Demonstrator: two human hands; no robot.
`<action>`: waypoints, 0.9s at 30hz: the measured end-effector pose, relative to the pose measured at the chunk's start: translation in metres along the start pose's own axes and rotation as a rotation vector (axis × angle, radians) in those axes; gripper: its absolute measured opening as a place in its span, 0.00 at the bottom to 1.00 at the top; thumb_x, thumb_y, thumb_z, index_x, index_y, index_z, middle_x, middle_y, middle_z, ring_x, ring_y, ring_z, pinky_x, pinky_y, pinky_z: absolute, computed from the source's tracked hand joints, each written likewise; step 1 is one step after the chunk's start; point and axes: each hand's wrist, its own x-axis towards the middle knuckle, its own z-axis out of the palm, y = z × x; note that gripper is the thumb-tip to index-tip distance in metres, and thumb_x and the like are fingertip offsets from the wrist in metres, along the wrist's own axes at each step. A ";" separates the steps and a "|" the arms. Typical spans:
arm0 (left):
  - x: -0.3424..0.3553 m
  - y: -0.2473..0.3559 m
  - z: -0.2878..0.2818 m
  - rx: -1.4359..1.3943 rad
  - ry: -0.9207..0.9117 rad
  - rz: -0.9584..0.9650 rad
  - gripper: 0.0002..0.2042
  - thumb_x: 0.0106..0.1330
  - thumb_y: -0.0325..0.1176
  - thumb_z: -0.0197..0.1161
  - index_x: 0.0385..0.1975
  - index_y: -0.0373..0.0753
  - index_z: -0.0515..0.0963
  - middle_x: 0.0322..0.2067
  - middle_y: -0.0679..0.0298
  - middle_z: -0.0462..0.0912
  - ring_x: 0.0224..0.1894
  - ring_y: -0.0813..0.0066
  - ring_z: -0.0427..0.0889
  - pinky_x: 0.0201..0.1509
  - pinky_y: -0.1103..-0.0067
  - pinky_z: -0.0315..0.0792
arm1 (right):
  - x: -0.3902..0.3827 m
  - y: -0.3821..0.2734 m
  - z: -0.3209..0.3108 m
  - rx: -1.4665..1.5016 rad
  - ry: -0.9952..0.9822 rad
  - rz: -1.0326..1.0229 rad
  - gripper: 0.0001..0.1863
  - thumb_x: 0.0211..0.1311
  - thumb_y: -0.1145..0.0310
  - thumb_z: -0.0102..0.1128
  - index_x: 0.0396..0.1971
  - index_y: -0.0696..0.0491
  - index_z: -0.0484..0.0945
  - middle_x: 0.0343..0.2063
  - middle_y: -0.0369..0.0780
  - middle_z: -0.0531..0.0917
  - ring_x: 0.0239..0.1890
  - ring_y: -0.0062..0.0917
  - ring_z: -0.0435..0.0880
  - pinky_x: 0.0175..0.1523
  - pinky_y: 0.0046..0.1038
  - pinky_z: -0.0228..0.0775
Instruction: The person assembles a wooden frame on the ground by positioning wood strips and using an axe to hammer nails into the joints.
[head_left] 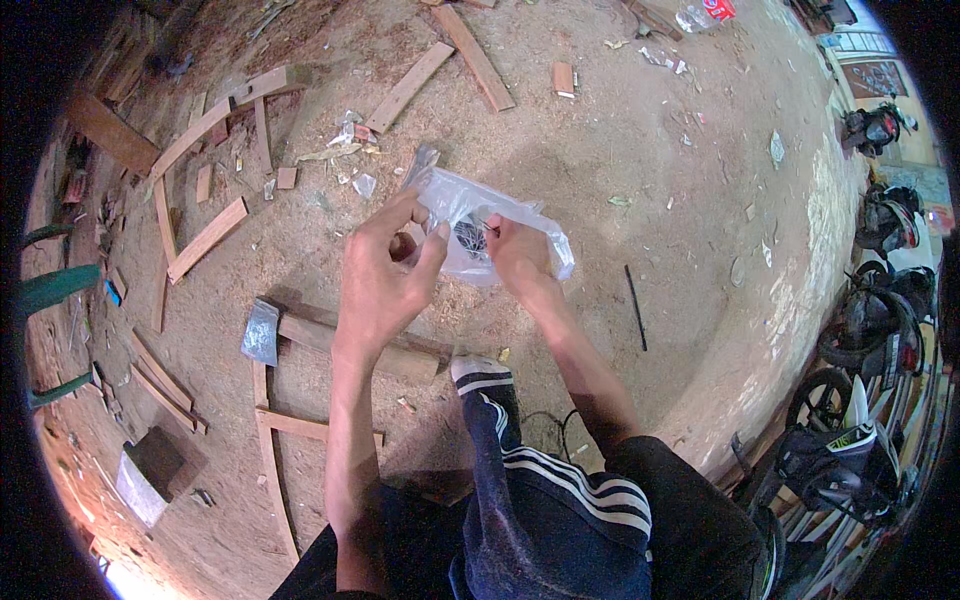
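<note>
A thin, whitish see-through plastic bag [480, 196] is held up in front of me, its mouth spread. Inside it lies a tangle of thin grey metal pieces that look like nails [470, 238]. My left hand [388, 270] pinches the bag's left edge between thumb and fingers. At the bag's right side, my right hand [522, 262] reaches into the mouth with its fingers closed by the metal pieces. A small dark tip shows at those fingers, too small to name surely.
Below the bag lies a wooden beam [400, 360] with a grey metal axe head [261, 335] at its left end. Wooden strips [208, 240] and a curved frame [195, 140] lie left. A thin black rod [636, 308] rests right. Motorbikes [850, 470] stand along the right.
</note>
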 end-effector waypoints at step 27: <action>-0.001 -0.008 -0.089 -0.115 0.588 0.108 0.13 0.76 0.37 0.57 0.43 0.31 0.79 0.27 0.65 0.79 0.30 0.80 0.77 0.36 0.80 0.70 | -0.104 -0.104 -0.130 0.985 -0.830 -0.280 0.07 0.62 0.75 0.66 0.36 0.62 0.86 0.26 0.38 0.86 0.25 0.17 0.80 0.31 0.22 0.72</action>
